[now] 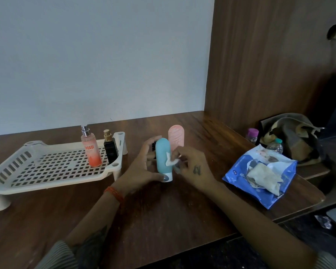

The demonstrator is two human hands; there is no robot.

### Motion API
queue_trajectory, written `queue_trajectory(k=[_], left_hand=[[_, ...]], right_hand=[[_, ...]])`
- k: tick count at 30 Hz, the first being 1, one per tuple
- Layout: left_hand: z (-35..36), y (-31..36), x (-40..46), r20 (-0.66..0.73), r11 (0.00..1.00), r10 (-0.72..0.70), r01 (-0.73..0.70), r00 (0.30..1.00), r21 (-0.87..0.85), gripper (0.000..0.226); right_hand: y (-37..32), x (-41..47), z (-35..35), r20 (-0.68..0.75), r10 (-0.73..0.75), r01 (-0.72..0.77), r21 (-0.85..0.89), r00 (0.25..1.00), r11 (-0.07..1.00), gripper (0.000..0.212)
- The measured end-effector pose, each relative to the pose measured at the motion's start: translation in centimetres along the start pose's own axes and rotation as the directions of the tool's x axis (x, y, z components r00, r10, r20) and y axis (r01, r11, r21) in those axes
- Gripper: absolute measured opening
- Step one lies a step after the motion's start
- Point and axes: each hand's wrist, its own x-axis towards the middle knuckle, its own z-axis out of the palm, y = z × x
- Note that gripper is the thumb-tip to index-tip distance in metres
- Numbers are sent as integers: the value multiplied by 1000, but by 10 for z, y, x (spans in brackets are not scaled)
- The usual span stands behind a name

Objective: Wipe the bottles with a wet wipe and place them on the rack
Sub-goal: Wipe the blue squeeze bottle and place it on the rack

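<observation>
The left hand (144, 167) grips a teal squeeze bottle (163, 158), matte and round-topped, standing cap-down on its white cap on the wooden table (163, 214). The right hand (192, 167) pinches a small crumpled white wet wipe (170, 161) against the bottle's side. A pink bottle (176, 137) stands just behind. On the cream perforated rack (47, 167) stand an orange spray bottle (90, 150) and a black perfume bottle (110, 149). A blue wipes pack (260, 175) lies to the right.

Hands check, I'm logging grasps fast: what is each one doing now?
Left hand: grips the upright teal plastic tube bottle.
Right hand: pinches a small white wet wipe against that bottle.
</observation>
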Motion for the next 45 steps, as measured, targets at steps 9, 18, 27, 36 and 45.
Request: queue_trajectory(k=[9, 18, 27, 36, 45], left_hand=[[3, 10, -3, -122, 988, -12, -7, 992, -156, 101], [5, 17, -2, -213, 929, -126, 39, 969, -369, 73], [8, 18, -3, -277, 936, -47, -55, 960, -349, 79], [10, 18, -1, -290, 888, 60, -183, 955, -422, 84], [10, 17, -1, -326, 912, 155, -262, 933, -315, 85]], right_hand=[[-9, -17, -12, 103, 263, -281, 264, 959, 923, 20], [-17, -28, -6, -188, -377, 335, -221, 907, 916, 19], [-24, -25, 11, -130, -366, 316, -295, 922, 902, 33], [-53, -21, 5, 222, 725, -648, 660, 652, 380, 20], [-76, -14, -12, 636, 561, -424, 772, 531, -474, 22]])
